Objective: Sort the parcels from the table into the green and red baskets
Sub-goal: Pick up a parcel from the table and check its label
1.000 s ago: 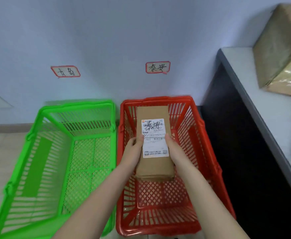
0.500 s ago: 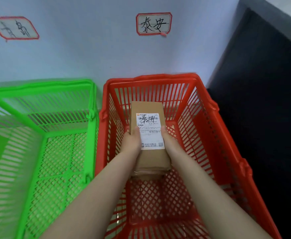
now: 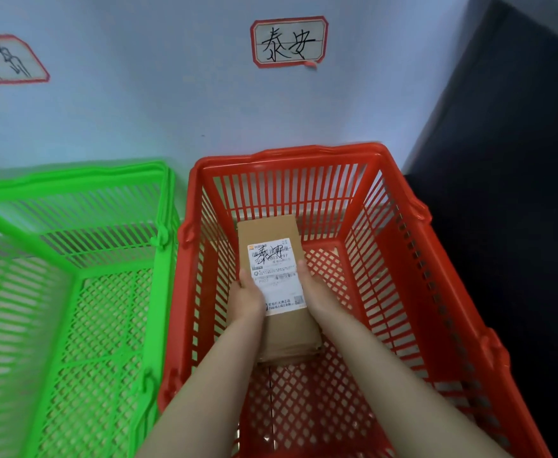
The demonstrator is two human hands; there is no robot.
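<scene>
I am gripping the oblong brown cardboard parcel (image 3: 276,279) with my left hand (image 3: 246,299) and right hand (image 3: 317,292), thumbs pressing its white label, low inside the red slatted plastic basket (image 3: 291,153).

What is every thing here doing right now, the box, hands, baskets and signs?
red basket: upright, parcel inside.
green basket: upright beside it, no parcel seen inside.
parcel: held low in the red basket, label up; touching the bottom or not, cannot tell.
left hand: grips the parcel's left side.
right hand: grips the parcel's right side.
right sign: on the wall above the red basket.
left sign: on the wall, cut off at the picture's edge.
</scene>
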